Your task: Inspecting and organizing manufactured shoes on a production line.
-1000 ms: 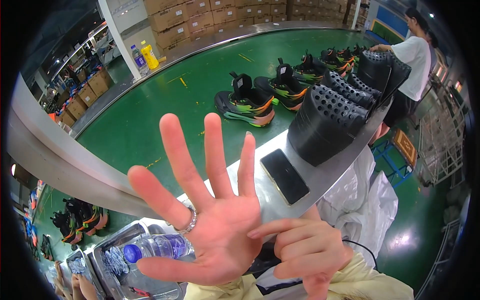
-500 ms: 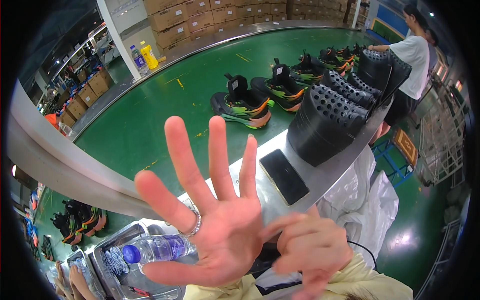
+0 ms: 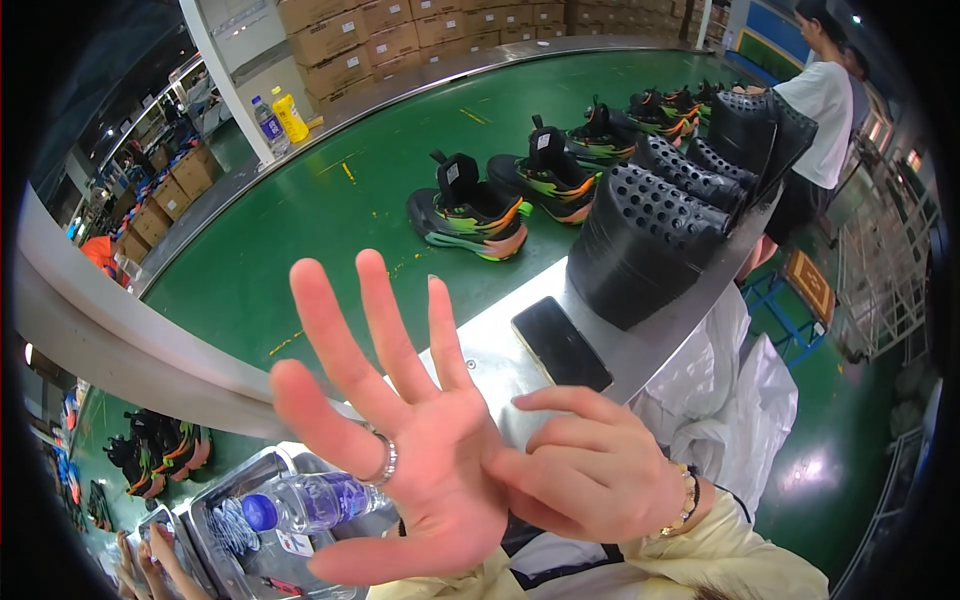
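Note:
My left hand (image 3: pixel 440 450) is raised with its palm facing me and its fingers spread, holding nothing. A ring (image 3: pixel 388 458) circles the base of its index finger. My right hand (image 3: pixel 600 465), a beaded bracelet (image 3: pixel 690 500) on its wrist, reaches across from the right. Its fingers are apart and partly bent, and one fingertip meets the edge of my left palm; I see nothing held in it. Just beyond the right hand, a black phone (image 3: pixel 562 343) lies on the metal ledge (image 3: pixel 490 360).
Black shoes with green and orange soles (image 3: pixel 470 215) line the green surface (image 3: pixel 260 240). Black perforated covers (image 3: pixel 640 240) stand along the ledge. A water bottle (image 3: pixel 315 500) rests over a metal tray (image 3: pixel 230 560) at lower left. A person (image 3: pixel 820 110) stands at far right; another's hands (image 3: pixel 150 560) show lower left.
My right hand has moved up and left against my left palm, and its bracelet now shows. My left hand has tilted slightly leftward, still spread. The view has shifted a little.

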Tool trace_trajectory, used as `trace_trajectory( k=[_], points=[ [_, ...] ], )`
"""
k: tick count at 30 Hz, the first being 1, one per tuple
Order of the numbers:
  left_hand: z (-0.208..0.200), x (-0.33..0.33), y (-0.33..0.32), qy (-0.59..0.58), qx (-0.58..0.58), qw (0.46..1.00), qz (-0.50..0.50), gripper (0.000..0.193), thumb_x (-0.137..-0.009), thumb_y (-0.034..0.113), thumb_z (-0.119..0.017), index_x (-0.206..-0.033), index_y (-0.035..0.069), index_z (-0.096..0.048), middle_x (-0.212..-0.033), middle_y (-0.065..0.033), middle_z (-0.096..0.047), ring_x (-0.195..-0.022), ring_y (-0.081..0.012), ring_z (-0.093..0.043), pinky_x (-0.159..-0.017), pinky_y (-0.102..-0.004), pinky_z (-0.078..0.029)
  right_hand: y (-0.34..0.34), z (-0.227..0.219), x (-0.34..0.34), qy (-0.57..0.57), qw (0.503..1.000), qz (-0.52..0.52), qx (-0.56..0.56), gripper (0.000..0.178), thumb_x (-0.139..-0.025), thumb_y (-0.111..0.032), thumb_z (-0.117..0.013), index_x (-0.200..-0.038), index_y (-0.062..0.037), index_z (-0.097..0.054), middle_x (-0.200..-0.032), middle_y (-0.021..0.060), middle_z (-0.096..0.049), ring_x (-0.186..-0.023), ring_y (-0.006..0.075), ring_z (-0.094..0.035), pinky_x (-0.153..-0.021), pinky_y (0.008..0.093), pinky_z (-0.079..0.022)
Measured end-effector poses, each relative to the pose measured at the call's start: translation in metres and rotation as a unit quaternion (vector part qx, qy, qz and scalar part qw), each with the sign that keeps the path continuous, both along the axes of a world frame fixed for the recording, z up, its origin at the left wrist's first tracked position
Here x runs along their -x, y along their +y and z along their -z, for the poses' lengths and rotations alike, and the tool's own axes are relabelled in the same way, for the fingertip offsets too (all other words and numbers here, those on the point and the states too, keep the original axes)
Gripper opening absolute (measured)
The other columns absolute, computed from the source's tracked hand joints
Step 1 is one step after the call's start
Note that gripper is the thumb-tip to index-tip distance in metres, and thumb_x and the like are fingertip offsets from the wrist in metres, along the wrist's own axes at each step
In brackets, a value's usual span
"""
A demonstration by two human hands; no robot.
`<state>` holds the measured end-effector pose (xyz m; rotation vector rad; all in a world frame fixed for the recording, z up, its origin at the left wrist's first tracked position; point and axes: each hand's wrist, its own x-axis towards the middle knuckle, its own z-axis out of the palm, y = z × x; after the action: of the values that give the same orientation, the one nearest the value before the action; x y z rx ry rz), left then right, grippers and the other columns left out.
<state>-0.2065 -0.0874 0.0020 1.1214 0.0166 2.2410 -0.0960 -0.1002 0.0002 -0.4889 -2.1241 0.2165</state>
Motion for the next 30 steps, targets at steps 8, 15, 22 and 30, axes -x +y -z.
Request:
trace_trajectory(
  k=[8,15,22,30],
  points=[
    [-0.007,-0.004,0.004,-0.076,0.031,0.987,0.135,0.078,-0.092,0.071,-0.026,-0.155,0.028,-0.012,-0.162,-0.0129,0.002,-0.148,-0.0388,0.0,-0.114,-0.0651,-0.005,0.007,0.005,-0.014,0.119,0.963,-0.203,0.135,0.021,-0.078,-0.016,-0.074,-0.073,0.0018,-0.063,-0.061,0.0037,-0.052,-0.055,0.0194,-0.054,-0.082,0.0486,-0.055],
    [-0.007,-0.006,0.004,-0.072,0.046,0.985,0.151,0.076,-0.092,0.072,-0.026,-0.155,0.031,-0.011,-0.162,-0.0092,0.004,-0.148,-0.0369,0.002,-0.114,-0.0644,-0.005,0.01,0.003,-0.018,0.106,0.95,-0.272,0.113,0.02,-0.08,-0.018,-0.068,-0.071,-0.002,-0.059,-0.06,0.0045,-0.05,-0.06,0.0246,-0.057,-0.081,0.047,-0.055],
    [-0.002,-0.008,0.009,-0.038,0.039,0.986,0.157,0.075,-0.093,0.071,-0.025,-0.155,0.032,-0.01,-0.162,-0.0088,0.008,-0.148,-0.0375,0.005,-0.113,-0.0658,-0.002,0.013,0.008,-0.018,0.104,0.95,-0.265,0.129,0.033,-0.085,-0.025,-0.067,-0.069,0.0031,-0.06,-0.059,0.0066,-0.05,-0.053,0.0217,-0.052,-0.082,0.0498,-0.055],
    [-0.003,-0.014,0.013,-0.039,0.036,0.985,0.161,0.076,-0.092,0.072,-0.026,-0.155,0.032,-0.009,-0.162,-0.0087,0.008,-0.148,-0.038,0.005,-0.113,-0.0664,-0.002,0.016,0.011,-0.022,0.119,0.954,-0.253,0.109,0.029,-0.082,-0.025,-0.068,-0.072,0.0013,-0.061,-0.06,0.0059,-0.05,-0.056,0.0237,-0.054,-0.082,0.0485,-0.055]
  ],
)
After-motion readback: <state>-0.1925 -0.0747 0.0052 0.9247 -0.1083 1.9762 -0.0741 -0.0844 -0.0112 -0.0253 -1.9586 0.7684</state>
